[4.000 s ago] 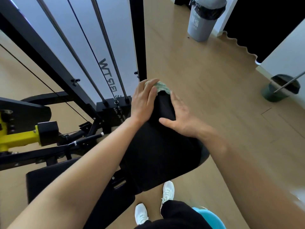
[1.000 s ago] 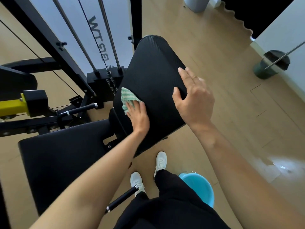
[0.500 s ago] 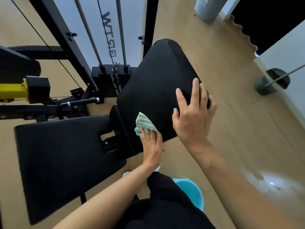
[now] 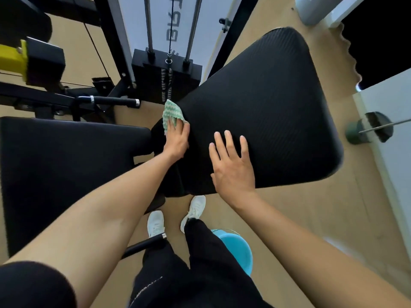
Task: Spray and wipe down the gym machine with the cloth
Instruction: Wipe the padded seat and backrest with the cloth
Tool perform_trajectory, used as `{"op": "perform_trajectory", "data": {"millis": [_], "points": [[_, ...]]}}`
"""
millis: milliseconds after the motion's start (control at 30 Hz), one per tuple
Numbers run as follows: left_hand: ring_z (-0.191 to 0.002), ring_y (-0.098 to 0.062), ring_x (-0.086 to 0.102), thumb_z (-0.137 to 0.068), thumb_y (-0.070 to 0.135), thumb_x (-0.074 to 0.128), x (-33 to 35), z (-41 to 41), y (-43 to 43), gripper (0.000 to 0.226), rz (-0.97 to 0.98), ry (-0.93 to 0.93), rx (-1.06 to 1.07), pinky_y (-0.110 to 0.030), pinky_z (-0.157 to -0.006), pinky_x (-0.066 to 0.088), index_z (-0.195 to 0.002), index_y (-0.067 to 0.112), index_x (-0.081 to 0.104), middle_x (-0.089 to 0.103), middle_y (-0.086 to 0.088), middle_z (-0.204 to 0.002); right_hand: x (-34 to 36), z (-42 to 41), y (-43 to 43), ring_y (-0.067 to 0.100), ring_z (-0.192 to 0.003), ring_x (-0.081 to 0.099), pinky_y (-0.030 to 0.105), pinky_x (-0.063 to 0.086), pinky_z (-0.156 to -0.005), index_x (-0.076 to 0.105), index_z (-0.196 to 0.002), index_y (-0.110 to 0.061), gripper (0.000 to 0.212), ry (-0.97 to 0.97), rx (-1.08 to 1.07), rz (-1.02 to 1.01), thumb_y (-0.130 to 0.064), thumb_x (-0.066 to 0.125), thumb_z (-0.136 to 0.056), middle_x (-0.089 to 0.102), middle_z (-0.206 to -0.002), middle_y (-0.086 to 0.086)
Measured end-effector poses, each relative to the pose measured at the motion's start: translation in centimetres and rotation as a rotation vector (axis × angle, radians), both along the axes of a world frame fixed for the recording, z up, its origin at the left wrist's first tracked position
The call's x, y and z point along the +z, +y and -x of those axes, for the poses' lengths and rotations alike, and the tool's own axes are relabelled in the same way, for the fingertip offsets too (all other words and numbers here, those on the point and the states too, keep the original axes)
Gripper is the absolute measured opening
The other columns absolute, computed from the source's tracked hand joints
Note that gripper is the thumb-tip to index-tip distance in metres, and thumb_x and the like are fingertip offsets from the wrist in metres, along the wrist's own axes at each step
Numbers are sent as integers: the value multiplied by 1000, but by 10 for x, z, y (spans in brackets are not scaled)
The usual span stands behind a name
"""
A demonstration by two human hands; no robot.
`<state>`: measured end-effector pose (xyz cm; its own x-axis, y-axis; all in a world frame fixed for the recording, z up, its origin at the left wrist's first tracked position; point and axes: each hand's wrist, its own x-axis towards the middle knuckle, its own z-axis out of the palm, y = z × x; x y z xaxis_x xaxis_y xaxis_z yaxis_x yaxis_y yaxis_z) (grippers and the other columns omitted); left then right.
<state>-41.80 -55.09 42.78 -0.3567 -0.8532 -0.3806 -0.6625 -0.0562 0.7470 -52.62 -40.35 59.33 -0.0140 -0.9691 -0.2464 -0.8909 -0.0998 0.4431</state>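
Light wooden floor (image 4: 289, 218) all round and the cable machine is right in front of us. We're bent over the big black ribbed backrest pad (image 4: 266, 103), which sits under and beyond both hands.

The left hand (image 4: 176, 140) has its fingers bent over the green-and-white zigzag cloth (image 4: 170, 113) and holds it against the pad's left edge, with a corner of the cloth poking out past the fingertips. The right hand (image 4: 233, 167) lies flat and open on the near part of the pad face, fingers spread, just steadying it.

What's new: half a second ago the cloth was down at the pad's near corner, almost touching the right hand. Now it's further up the left edge, closer to the black weight stack (image 4: 165, 72) beyond the left hand. The right hand has slid off the pad's far-right rim and in toward the middle.

So we reckon the wipe has moved off the face and is running up the side edge. The flat black seat pad (image 4: 66, 174), left of the left forearm, probably still needs doing. No spray bottle in sight. There's a blue bucket (image 4: 235, 247) on the floor below the right forearm, by our feet.
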Motion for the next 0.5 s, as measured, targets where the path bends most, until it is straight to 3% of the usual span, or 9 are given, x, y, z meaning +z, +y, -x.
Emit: {"op": "perform_trajectory", "data": {"millis": [133,200,333,367,433,500], "points": [[-160,-33,-14,-115,26,21,21,7,37,54,-92,146,163,-47,-128,1,-165,6,10,-7,-20,-173,-3,6,5,39,-158,7,60,-5,-123,26,-160,-8,80,18,55,-17,-48,55,-98,14,-170,19],[-160,-41,-8,-114,26,18,15,6,74,55,-38,183,159,-47,-129,0,-163,2,13,1,-27,-171,-5,5,3,39,-158,8,61,-5,-123,25,-160,-9,81,31,49,-4,-50,55,-98,14,-170,19],[-157,-48,5,-107,33,7,-10,3,144,59,-42,22,48,-38,-126,-8,-159,6,15,14,-28,-168,-8,1,-1,39,-157,11,63,-3,-122,27,-159,-10,80,67,30,-5,-52,55,-97,16,-170,18],[-155,-50,11,-108,31,10,-9,3,154,59,-81,-1,53,-40,-127,-4,-157,1,23,20,-30,-166,-10,0,-1,39,-157,11,63,-3,-122,28,-159,-10,80,68,26,-3,-51,55,-97,16,-170,18],[-145,-52,25,-107,21,22,-5,2,161,47,-109,10,74,-56,-124,18,-145,-1,40,37,-34,-154,-12,-3,-3,40,-157,10,63,-6,-121,28,-159,-11,79,61,7,2,-50,56,-96,15,-170,18],[-125,-47,40,-102,21,30,-3,0,149,32,-61,46,105,-65,-104,43,-124,5,46,53,-30,-134,-15,-7,-6,40,-157,9,63,-8,-121,27,-160,-11,79,51,-16,3,-48,56,-96,14,-171,17]]}}
